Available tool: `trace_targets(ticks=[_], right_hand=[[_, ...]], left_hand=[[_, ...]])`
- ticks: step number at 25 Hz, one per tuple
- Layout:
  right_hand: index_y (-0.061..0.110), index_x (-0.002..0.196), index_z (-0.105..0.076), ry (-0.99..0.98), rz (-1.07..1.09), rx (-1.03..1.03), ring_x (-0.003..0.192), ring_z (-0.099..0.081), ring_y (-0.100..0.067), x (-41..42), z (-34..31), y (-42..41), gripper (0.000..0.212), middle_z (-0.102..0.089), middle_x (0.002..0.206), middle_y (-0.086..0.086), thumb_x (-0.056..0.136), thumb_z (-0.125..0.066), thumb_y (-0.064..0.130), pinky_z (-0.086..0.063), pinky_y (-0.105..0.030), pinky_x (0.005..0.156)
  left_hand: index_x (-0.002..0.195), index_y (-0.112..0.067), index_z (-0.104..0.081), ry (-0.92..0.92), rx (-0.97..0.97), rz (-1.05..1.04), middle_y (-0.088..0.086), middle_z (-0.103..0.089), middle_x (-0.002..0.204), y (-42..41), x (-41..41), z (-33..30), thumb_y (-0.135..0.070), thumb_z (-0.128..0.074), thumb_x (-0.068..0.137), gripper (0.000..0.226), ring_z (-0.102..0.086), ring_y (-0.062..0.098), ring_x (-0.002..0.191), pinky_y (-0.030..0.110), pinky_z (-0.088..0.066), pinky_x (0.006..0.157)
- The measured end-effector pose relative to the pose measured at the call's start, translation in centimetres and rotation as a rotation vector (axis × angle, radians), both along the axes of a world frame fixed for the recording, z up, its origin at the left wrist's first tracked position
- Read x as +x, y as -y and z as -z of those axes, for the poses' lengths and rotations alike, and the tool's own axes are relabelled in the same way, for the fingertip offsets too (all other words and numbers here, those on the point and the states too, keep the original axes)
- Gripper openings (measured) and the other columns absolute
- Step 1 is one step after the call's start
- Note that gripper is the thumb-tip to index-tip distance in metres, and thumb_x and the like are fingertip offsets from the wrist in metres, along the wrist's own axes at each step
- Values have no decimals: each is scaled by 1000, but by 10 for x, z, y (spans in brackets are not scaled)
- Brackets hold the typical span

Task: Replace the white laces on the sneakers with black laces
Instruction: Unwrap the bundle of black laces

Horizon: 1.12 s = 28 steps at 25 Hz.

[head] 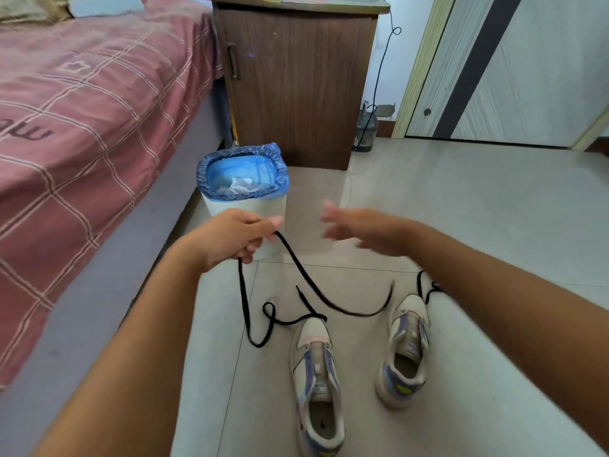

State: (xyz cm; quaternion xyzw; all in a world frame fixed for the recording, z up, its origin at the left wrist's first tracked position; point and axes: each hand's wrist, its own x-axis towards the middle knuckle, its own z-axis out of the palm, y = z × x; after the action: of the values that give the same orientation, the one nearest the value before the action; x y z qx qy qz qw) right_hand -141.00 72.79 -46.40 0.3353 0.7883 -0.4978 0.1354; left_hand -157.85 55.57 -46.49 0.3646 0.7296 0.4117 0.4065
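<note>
Two cream and lilac sneakers stand on the tiled floor with no laces in their eyelets, the left sneaker (316, 374) and the right sneaker (407, 351). My left hand (235, 237) grips a black lace (306, 278) above them; the lace hangs in two strands and trails in loops over the floor and across the left sneaker's toe. My right hand (359, 230) hovers blurred to the right of it, fingers spread, holding nothing. A second black lace (428, 286) lies beyond the right sneaker's toe, partly hidden by my right forearm.
A white bin (244, 206) with a blue liner and white scraps inside stands just beyond my left hand. A bed (82, 127) with a pink checked sheet fills the left. A brown cabinet (296, 84) stands behind the bin, a door (510, 67) at right.
</note>
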Motion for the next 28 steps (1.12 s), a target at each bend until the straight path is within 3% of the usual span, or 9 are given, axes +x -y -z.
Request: trace_targets(ticks=[2,4,7,10,12,18,22,25,28], right_hand=[[10,109,-58,-203,-19,-223,74,-65,-16,-41,-1,42,68,-67,87,-7,92,-22,65,-49,-33,80],[11,77,-58,-302,20,-268,44,-40,-9,-52,10,57,62,-48,55,0,94,-27,62,-40,-23,51],[13,74,-62,-387,133,-372,44,-22,-7,-32,40,57,44,-28,51,5,94,-47,49,-19,-20,43],[11,74,-62,-326,69,-360,44,-22,-7,-7,63,36,30,-26,50,8,92,-55,34,-18,-19,43],[12,69,-52,-427,275,-458,42,-24,-5,10,66,8,30,-27,47,8,93,-53,31,-21,-17,42],[19,48,-53,-969,972,-804,35,-32,-6,73,68,-81,37,-36,44,7,80,-51,38,-33,-13,39],[20,49,-51,-1164,1196,-855,38,-38,-5,93,80,-106,54,-44,47,9,97,-37,40,-32,-10,42],[20,58,-48,-1150,1242,-794,45,-49,-3,94,82,-107,51,-62,65,4,101,-30,41,-35,-10,44],[17,63,-49,-933,1062,-709,49,-53,-5,75,77,-87,46,-68,72,-1,100,-33,39,-37,-12,43]], left_hand=[[75,-6,-64,-17,-44,101,-2,-46,52,-14,16,1,-31,-59,91,30,-37,12,47,22,-37,51],[80,-4,-65,-3,-58,96,-2,-45,53,-17,16,2,-23,-58,92,23,-36,13,47,21,-35,49],[89,-2,-70,103,-124,96,-2,-33,48,3,-4,12,-38,-69,81,37,-29,12,45,24,-34,48],[86,-6,-75,199,-210,113,-1,-24,46,28,-21,24,-63,-85,40,74,-22,13,43,24,-30,44],[79,-8,-75,203,-252,95,0,-22,46,42,-30,27,-65,-86,30,76,-22,14,42,24,-31,45],[88,-2,-57,243,-128,-378,-2,-24,46,63,-52,47,-39,-64,82,39,-22,11,38,27,-27,50],[66,-18,-41,558,122,-674,-8,-22,41,72,-59,60,-42,-55,90,37,-22,7,31,19,-30,44],[63,-22,-41,753,285,-781,-10,-24,38,82,-68,60,-48,-50,91,39,-22,5,30,11,-30,38],[76,-16,-53,547,197,-812,-7,-35,44,73,-68,61,-38,-50,95,29,-25,4,31,12,-27,35]])
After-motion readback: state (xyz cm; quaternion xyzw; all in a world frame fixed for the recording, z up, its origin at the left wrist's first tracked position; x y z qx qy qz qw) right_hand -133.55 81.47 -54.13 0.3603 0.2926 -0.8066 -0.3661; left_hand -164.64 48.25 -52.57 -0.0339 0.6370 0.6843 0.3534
